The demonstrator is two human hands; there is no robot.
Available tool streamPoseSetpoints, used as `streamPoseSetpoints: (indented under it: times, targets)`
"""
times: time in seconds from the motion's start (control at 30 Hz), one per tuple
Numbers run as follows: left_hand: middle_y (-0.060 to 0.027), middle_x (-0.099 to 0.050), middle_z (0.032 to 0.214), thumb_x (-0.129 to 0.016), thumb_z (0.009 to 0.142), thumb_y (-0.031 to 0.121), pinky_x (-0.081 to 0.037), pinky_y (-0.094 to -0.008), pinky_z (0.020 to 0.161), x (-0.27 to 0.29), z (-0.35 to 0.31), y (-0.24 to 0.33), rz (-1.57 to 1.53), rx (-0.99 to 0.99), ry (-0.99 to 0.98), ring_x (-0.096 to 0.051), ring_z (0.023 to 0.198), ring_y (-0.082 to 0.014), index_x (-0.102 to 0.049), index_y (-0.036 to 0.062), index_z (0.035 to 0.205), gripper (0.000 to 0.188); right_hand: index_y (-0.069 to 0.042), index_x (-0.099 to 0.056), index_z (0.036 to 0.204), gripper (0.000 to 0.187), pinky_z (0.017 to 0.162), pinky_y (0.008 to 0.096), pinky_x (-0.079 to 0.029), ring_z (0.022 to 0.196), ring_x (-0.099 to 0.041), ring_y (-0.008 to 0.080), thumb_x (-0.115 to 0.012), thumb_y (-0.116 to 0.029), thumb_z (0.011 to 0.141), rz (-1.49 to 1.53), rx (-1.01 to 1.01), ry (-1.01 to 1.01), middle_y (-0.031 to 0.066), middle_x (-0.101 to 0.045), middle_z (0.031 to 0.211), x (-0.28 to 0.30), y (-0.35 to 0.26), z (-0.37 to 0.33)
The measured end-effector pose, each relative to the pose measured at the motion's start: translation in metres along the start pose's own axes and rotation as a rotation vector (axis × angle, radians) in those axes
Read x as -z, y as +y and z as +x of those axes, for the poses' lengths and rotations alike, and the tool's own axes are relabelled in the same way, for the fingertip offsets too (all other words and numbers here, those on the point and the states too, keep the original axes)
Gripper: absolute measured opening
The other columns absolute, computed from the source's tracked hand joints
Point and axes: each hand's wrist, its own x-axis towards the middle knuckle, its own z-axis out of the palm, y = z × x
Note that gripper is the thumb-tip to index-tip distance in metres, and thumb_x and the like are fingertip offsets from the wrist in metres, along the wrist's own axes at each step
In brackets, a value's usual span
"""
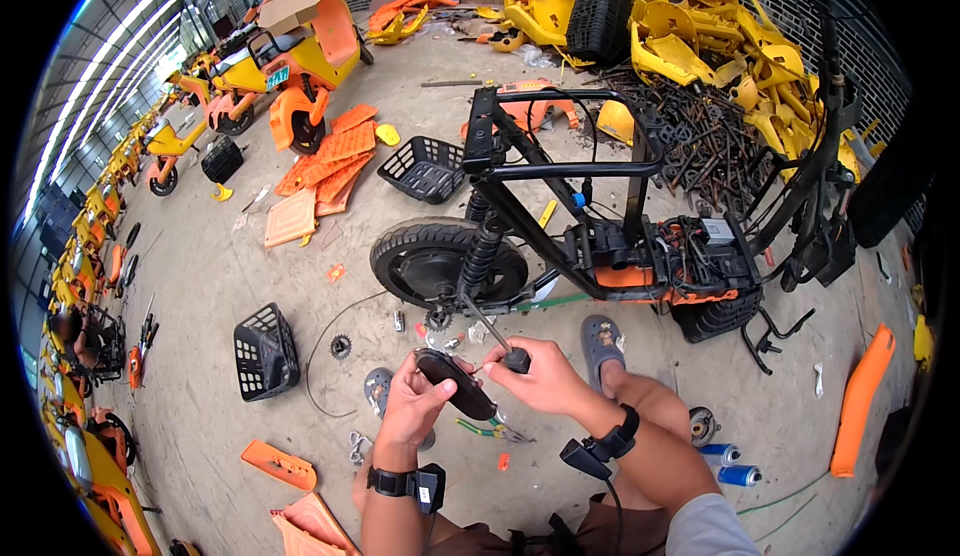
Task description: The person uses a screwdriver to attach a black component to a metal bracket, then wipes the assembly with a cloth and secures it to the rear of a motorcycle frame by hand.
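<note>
My left hand [412,403] grips a long, oval black part [455,381], its thumb lying along the near side. My right hand [545,378] is closed around what looks like a screwdriver [516,360], with a stubby black handle and a metal shaft slanting up and left toward the wheel. Its fingertips come close to the oval part; whether they touch it is unclear. Below both hands, pliers [482,428] with green and yellow handles lie on the floor. Just beyond stands a stripped black scooter frame [520,171] with its rear wheel [430,264] and exposed wiring.
Black plastic baskets [266,354] and orange panels [325,161] lie about the concrete floor. Yellow body parts [690,36] and rusty metal pieces [690,141] are heaped at the back right. Blue spray cans [738,475] lie near my right knee. Scooters [290,76] line the left, beside another person [82,346].
</note>
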Motion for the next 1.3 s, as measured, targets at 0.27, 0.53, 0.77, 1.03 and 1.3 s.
streamPoseSetpoints:
  times: [0.27, 0.53, 0.77, 1.03, 1.3]
  targets:
    - [-0.0166, -0.063, 0.099, -0.077, 0.077, 0.009, -0.05, -0.0448, 0.092, 0.0, -0.001, 0.001, 0.071, -0.067, 0.054, -0.064, 0.097, -0.03, -0.043, 0.0023, 0.13, 0.064, -0.002, -0.066, 0.094, 0.017, 0.058, 0.0233, -0.044, 0.062, -0.052, 0.0048, -0.067, -0.017, 0.088, 0.071, -0.011, 0.034, 0.0017, -0.062, 0.068, -0.01, -0.007, 0.003]
    - [-0.0125, -0.063, 0.101, -0.073, 0.073, -0.005, -0.05, -0.0416, 0.093, 0.009, -0.003, 0.0, -0.047, -0.091, 0.026, -0.063, 0.1, -0.0255, -0.045, 0.0018, 0.13, 0.064, -0.002, -0.068, 0.097, 0.014, 0.055, 0.0214, -0.039, 0.061, -0.047, 0.0019, -0.068, -0.012, 0.087, 0.055, -0.021, -0.019, -0.0038, -0.057, 0.069, -0.006, -0.006, 0.006]
    - [-0.0147, -0.063, 0.098, -0.074, 0.075, 0.003, -0.05, -0.0418, 0.093, 0.002, 0.001, -0.003, 0.094, -0.037, 0.059, -0.063, 0.098, -0.0265, -0.042, -0.0008, 0.131, 0.064, -0.003, -0.069, 0.097, 0.021, 0.069, 0.0301, -0.049, 0.076, -0.063, 0.0208, -0.07, -0.016, 0.08, -0.161, 0.163, 0.042, 0.0089, -0.067, 0.089, 0.001, 0.005, 0.003]
    - [-0.0137, -0.064, 0.103, -0.071, 0.075, -0.007, -0.051, -0.0356, 0.089, 0.004, 0.006, -0.01, -0.031, 0.038, 0.039, -0.064, 0.101, -0.0238, -0.047, 0.0016, 0.128, 0.059, -0.001, -0.069, 0.095, 0.02, 0.07, 0.0327, -0.051, 0.076, -0.065, 0.0268, -0.072, -0.012, 0.079, -0.264, 0.277, 0.037, 0.0111, -0.066, 0.088, 0.007, 0.004, -0.001]
    - [-0.0151, -0.063, 0.112, -0.071, 0.073, -0.01, -0.05, -0.035, 0.092, -0.001, 0.003, -0.004, 0.167, 0.027, -0.049, -0.063, 0.105, -0.0241, -0.047, 0.0018, 0.13, 0.064, -0.002, -0.071, 0.088, 0.014, 0.059, 0.0269, -0.046, 0.063, -0.058, 0.0109, -0.068, -0.014, 0.082, -0.164, -0.1, -0.082, 0.0053, -0.064, 0.07, 0.007, 0.004, 0.001]
